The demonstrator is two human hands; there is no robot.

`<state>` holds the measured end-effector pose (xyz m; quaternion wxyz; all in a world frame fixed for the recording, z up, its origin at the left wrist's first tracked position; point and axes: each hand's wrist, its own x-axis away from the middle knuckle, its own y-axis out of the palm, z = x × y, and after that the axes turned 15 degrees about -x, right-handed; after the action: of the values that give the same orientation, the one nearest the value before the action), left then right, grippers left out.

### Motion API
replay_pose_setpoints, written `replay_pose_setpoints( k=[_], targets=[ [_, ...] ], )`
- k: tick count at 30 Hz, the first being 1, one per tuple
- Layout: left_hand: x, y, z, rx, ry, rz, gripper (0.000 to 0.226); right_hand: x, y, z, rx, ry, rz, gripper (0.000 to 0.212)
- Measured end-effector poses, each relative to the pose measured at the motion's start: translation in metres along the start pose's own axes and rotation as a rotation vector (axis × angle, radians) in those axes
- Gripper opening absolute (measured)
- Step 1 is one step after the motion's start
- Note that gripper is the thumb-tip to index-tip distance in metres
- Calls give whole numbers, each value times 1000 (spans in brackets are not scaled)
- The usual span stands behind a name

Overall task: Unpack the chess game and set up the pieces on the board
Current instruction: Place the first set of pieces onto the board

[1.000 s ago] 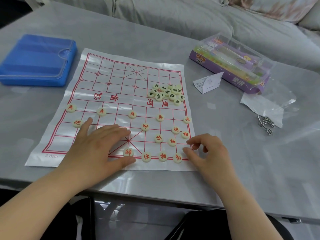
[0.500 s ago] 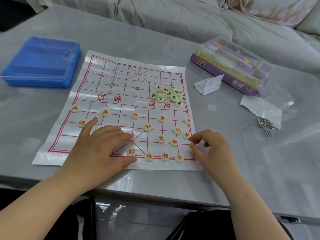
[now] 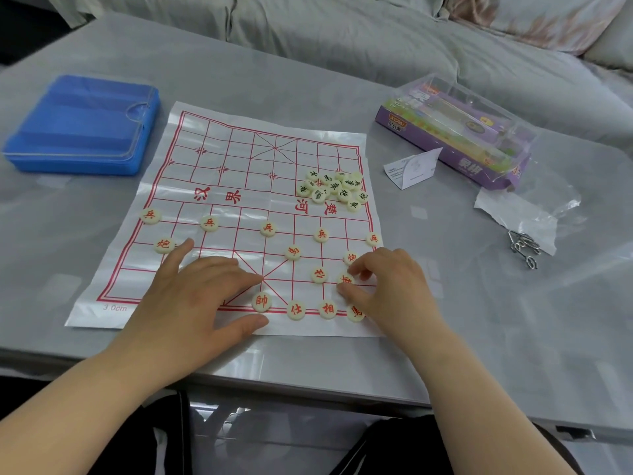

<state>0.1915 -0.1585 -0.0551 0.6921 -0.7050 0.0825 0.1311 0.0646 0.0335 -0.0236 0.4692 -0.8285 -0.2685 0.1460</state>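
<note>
my left hand (image 3: pixel 191 303) lies flat, fingers straight, on the near left of the paper board (image 3: pixel 239 186), while my right hand (image 3: pixel 394 289) pinches a red-marked piece (image 3: pixel 344 279) between thumb and forefinger near the board's near right corner, with the black-marked pieces (image 3: pixel 334 190) heaped beyond.

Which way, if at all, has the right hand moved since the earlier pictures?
Yes, leftward. The right hand has come in from the right border of the board, and its finger and thumb now pinch the red piece just inside it.
</note>
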Motion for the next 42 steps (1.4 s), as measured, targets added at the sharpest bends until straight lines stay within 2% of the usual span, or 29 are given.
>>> replay_pose_setpoints(
  k=[4,6,10,12,18,24,30,35,38,42],
  targets=[
    [-1,0,1,12,3,-11,68,13,-24,7,-116,-23,90,18],
    [-1,0,3,34,6,-18,69,25,-36,17,-180,-9,78,12],
    [-1,2,7,42,15,-26,70,42,-34,32,-178,49,-50,16],
    [-3,2,9,42,16,-14,70,43,-31,32,-192,48,-78,14],
    [-4,0,12,2,8,-12,68,38,-27,29,-177,18,-148,28],
    [-5,1,12,-3,-1,-30,68,39,-25,26,-248,99,-116,29],
    [-5,-1,11,11,9,-63,67,37,-25,24,-228,99,-126,15],
    [-4,0,9,101,3,-106,65,37,-24,27,-227,101,-141,26],
    [-3,0,8,73,-1,-81,68,39,-24,29,-276,118,-72,30],
    [-1,-9,-3,124,-86,-76,81,40,-23,30,-289,103,71,24]
  ],
)
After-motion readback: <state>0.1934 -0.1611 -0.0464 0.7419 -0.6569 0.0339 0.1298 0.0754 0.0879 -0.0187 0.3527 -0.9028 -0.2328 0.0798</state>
